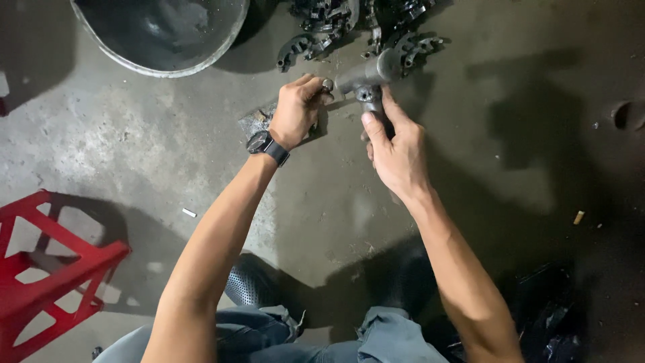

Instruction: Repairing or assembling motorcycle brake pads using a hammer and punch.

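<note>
- Denim-clad knees (376, 336) are seen at the bottom edge of the head view, with both bare forearms stretched forward over a stained concrete floor (134, 148)
- Held above the floor between the two hands is a grey metal T-shaped fitting (366, 77), its long barrel tilted up to the right and its short stub pointing down toward the person
- The stub is pinched by the right hand (396, 154), thumb laid along one side and fingers curled round the other
- The near end of the barrel is met by the left hand (295, 111), whose fingers are bunched together on a small round part (328, 85); what that part is cannot be told
- A dark wristwatch (267, 146) is worn on the left wrist
- The fitting is judged to be cast metal: heavy for its size, rigid, possibly greasy, and best gripped round the stub or barrel rather than at the open ends
- A heap of dark curved metal parts (363, 27) is spread just beyond the hands, and a large metal basin (161, 33) stands at upper left
- A red plastic stool (47, 269) is seen at lower left, well apart from the work
</note>
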